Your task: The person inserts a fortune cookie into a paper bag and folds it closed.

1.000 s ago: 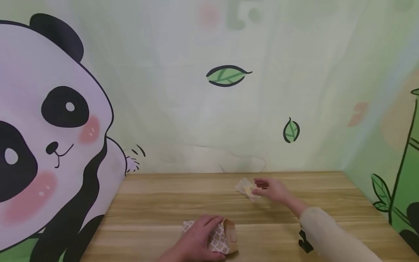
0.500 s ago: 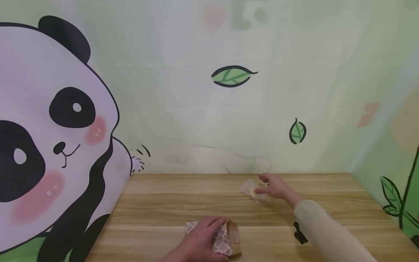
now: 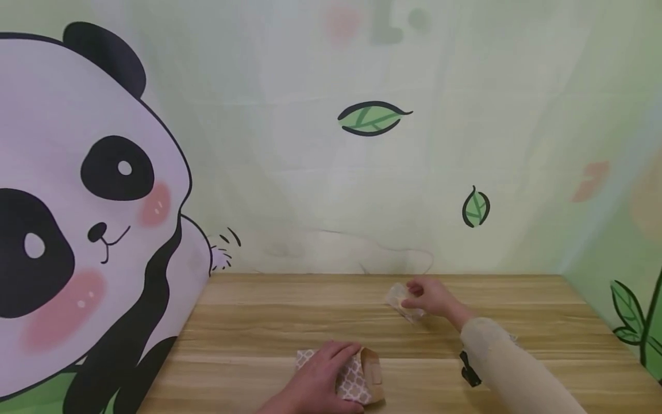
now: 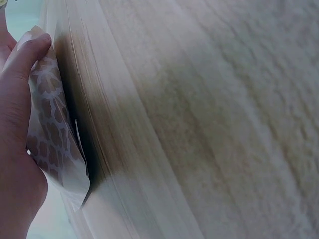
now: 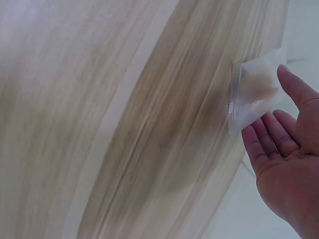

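Observation:
My left hand (image 3: 323, 374) grips a small paper bag (image 3: 354, 382) with a brown-and-white lattice print, lying on the wooden table near its front. The bag's brown open end faces right. In the left wrist view the thumb lies along the printed side of the bag (image 4: 52, 119). Near the table's back edge, my right hand (image 3: 431, 296) pinches a small clear packet (image 3: 395, 299) by its right side. Something beige, blurred by the film, is inside the packet (image 5: 256, 87). From the right wrist, the thumb shows on one side of it and several curled fingers on the other.
The wooden table (image 3: 258, 328) ends at a pale green wall cloth (image 3: 289, 190) printed with leaves and a large panda (image 3: 129, 241). A small black object (image 3: 469, 370) shows beside the right sleeve.
My right hand's fingers have drawn in toward the thumb and come together at the packet. The left hand keeps its grip on the bag. The head view has turned slightly left.

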A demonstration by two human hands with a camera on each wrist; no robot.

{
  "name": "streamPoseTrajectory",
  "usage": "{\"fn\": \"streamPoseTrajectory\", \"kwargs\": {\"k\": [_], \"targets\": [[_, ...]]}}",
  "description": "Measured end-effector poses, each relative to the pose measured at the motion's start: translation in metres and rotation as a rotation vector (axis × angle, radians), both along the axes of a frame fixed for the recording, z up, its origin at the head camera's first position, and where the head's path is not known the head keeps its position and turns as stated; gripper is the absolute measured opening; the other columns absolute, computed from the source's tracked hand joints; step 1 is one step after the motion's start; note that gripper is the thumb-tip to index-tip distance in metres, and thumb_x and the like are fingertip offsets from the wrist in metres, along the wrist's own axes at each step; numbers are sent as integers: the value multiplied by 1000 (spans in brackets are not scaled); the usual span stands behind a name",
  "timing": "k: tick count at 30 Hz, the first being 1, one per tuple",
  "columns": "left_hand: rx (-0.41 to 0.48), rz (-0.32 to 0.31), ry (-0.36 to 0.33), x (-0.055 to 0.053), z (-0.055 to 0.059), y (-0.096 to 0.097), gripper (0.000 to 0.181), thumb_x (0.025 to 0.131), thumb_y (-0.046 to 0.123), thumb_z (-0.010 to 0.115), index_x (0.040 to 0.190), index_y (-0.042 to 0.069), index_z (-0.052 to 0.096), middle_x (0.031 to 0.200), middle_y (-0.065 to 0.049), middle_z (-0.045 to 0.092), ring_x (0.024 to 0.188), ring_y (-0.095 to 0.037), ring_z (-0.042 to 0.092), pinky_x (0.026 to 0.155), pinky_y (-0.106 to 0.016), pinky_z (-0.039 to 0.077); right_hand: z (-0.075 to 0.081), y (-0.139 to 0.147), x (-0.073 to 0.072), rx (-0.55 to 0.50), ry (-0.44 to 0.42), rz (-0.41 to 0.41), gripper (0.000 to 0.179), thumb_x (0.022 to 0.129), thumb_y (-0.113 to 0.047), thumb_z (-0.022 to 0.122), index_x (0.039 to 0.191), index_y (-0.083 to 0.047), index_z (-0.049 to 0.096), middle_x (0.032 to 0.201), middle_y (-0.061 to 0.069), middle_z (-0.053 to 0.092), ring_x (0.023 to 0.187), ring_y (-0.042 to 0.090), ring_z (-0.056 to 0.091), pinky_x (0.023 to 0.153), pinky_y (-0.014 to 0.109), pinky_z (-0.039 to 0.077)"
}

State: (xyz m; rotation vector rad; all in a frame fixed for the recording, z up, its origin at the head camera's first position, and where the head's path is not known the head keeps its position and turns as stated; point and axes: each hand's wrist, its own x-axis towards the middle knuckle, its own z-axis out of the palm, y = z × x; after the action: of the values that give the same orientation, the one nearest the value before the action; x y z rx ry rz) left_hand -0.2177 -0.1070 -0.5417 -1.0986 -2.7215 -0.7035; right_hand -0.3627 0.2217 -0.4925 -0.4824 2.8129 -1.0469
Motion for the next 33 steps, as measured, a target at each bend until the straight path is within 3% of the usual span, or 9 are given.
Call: {"fn": "streamPoseTrajectory", "kwargs": {"k": [5, 13, 22, 33], "targets": [[-11, 8, -31, 0, 1, 1, 102, 79, 61, 89, 160, 14, 48, 151, 1, 56, 135, -17, 54, 112, -41, 52, -4, -1, -1, -29, -22, -17, 40, 93, -14, 84, 122, 10, 69, 111, 19, 74, 104, 32, 70, 91, 49, 62], [-7, 8, -21, 0, 2, 4, 102, 78, 59, 90, 159, 14, 49, 152, 1, 56, 137, -19, 54, 113, -43, 51, -10, -3, 3, -103, -109, -99, 38, 93, -17, 84, 120, 5, 70, 111, 16, 73, 101, 28, 69, 88, 45, 62], [-2, 18, -26, -2, -1, 5, 101, 78, 60, 90, 159, 14, 49, 151, 3, 56, 136, -18, 55, 113, -44, 51, -19, -8, 13, -181, -99, -96, 35, 88, -10, 87, 111, 7, 68, 101, 14, 72, 93, 23, 67, 79, 33, 60], [2, 35, -28, -3, -3, 7, 103, 76, 60, 91, 159, 15, 49, 150, 2, 57, 134, -20, 56, 112, -45, 52, -21, -3, 26, -278, -113, -146, 32, 92, -9, 84, 115, 6, 69, 104, 13, 73, 96, 23, 67, 83, 34, 60]]}}
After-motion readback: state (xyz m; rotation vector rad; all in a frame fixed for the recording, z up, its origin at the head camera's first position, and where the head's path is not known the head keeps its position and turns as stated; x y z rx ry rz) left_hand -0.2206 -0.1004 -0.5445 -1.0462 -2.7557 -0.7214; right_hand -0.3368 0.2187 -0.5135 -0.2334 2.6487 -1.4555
